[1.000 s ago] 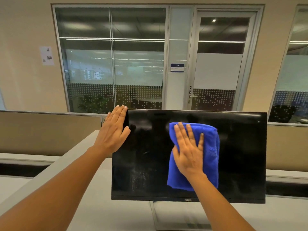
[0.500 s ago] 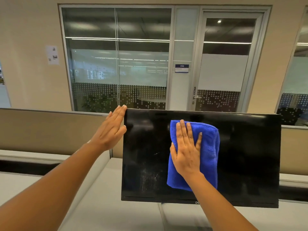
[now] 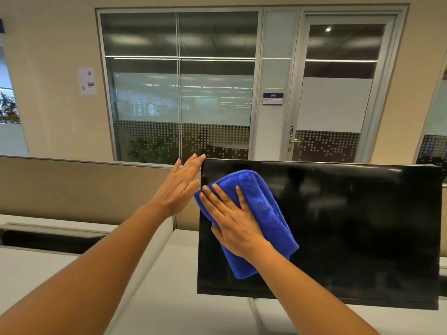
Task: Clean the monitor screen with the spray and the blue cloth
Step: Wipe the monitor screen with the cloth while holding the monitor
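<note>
right hand (image 3: pixel 238 224): grip flat and fully spread, fingers (image 3: pixel 219 197) splayed, palm pressing the folded blue cloth (image 3: pixel 262 206) against the monitor screen (image 3: pixel 350 226) near its upper left corner. nothing is pinched; the cloth is pinned between palm and glass, with its folds trailing down and to the right of the wrist and one corner overhanging the screen's left edge.

left hand (image 3: pixel 177 189): grip open, fingers straight and together, lying along the left edge of the monitor at its top corner. it appears to brace the panel rather than clasp it; whether the thumb hooks behind the bezel cannot be told.

step in hand, as judged: wiping the left part of the screen. to do it well, keep the palm flat so pressure spreads through the cloth, use light, overlapping passes carried right to the bezel, and let the bracing hand take the push so the panel does not rock or swivel on its stand. pale streaks low on the left of the glass suggest that area needs another pass.

surroundings: the monitor stands on a pale counter (image 3: pixel 183 298), its screen dark and reflective, the right half untouched by either hand. the spray is not in view. behind runs a low partition (image 3: pixel 72 184), then a glazed wall and a door (image 3: pixel 338 88).
</note>
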The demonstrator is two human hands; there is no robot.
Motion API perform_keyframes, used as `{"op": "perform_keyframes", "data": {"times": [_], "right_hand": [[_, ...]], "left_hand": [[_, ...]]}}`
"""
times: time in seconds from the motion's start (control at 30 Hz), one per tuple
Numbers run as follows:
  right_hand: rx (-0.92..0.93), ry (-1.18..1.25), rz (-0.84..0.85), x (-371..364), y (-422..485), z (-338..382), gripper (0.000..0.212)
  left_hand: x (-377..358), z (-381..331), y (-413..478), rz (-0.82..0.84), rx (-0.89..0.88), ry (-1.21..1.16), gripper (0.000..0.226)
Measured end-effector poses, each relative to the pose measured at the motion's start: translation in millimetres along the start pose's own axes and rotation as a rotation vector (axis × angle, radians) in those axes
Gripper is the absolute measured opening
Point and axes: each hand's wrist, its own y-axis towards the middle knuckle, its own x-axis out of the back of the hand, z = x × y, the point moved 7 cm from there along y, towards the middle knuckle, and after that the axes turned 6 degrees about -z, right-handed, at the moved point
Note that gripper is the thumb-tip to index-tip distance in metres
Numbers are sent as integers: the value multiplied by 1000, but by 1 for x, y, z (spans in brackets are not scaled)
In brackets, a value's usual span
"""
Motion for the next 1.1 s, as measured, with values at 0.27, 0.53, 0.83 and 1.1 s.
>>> {"op": "perform_keyframes", "data": {"times": [0.27, 0.53, 0.83, 1.1], "right_hand": [[238, -65, 36, -8, -30, 13, 65], [-160, 3, -88, 21, 33, -28, 63], [-120, 71, -33, 2, 17, -7, 61], [-96, 69, 33, -19, -44, 33, 62]], "left_hand": [[2, 2, -2, 30, -14, -28, 66], [0, 5, -2, 45, -22, -48, 66], [-1, 0, -3, -10, 1, -96, 66], [-1, -1, -4, -14, 26, -108, 67]]}}
